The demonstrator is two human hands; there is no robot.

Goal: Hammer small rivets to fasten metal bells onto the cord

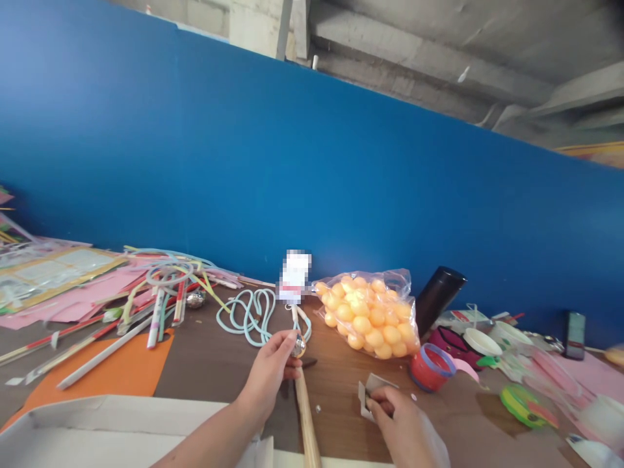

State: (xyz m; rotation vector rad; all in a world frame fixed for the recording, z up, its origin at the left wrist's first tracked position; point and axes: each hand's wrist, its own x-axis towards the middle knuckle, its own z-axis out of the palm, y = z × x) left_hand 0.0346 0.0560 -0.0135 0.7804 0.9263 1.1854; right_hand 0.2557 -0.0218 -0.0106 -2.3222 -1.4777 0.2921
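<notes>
My left hand (270,367) pinches a shiny silver ball (298,346) between thumb and fingers. Just below it, a pale wooden stick (307,416) lies lengthwise on the brown table; whether the ball touches its end I cannot tell. On the right, my right hand (407,419) has its fingers closed at a small grey cardboard box (364,398) with raised flaps. Its fingertips are partly hidden there. Behind my left hand lies a coiled pale-blue cord (248,315) beside a blurred white badge (295,276).
A clear bag of orange balls (368,318) sits behind my hands. To its right are a black bottle (439,299), a red cup (431,368) and a green tape roll (524,406). Sticks and pink paper (73,289) clutter the left, with a white tray (121,406) in front.
</notes>
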